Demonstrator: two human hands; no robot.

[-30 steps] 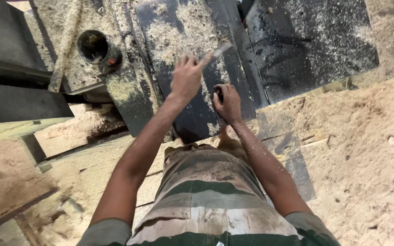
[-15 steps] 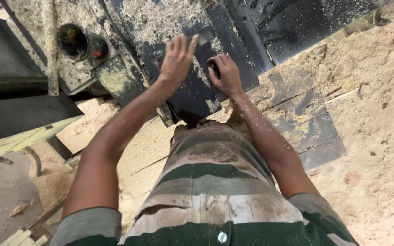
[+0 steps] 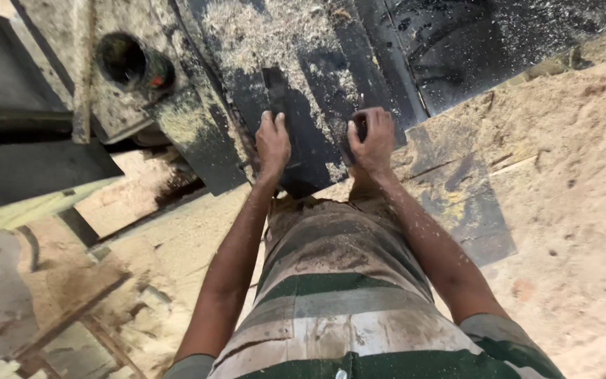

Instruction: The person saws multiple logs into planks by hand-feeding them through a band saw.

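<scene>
**Both hands on the dark machine bed, sawdust underfoot**

Your left hand [image 3: 273,144] lay palm down on the dark metal plate [image 3: 303,151], fingers together and stretched toward twelve o'clock; the fingertips met a narrow dark strip [image 3: 275,88] that stood up from the plate just beyond them; whether you pinched that strip or only pressed against it could not be told from above. Your right hand [image 3: 371,140] sat near the left, at three o'clock of it, fingers curled shut around a small dark knob or handle [image 3: 360,127] on the same plate; the grip looked firm, though most of the object was hidden under the knuckles.

The plate carried a thick drift of sawdust [image 3: 275,42] at twelve o'clock of both hands; a round dark opening [image 3: 124,62] sat in the pale frame at ten o'clock; loose sawdust covered the ground [image 3: 569,182] at three o'clock; your striped shirt [image 3: 345,309] was dusted with it.

Findings, as judgement: you leaned well over the bed with both arms straight, so weight on the flat left palm would have steadied the plate while the right hand worked the knob; the dust under the left palm could have let it slip, so a brushed patch would have served better; fingertips belonged clear of the strip's edge; feet on loose sawdust called for a settled stance.
</scene>
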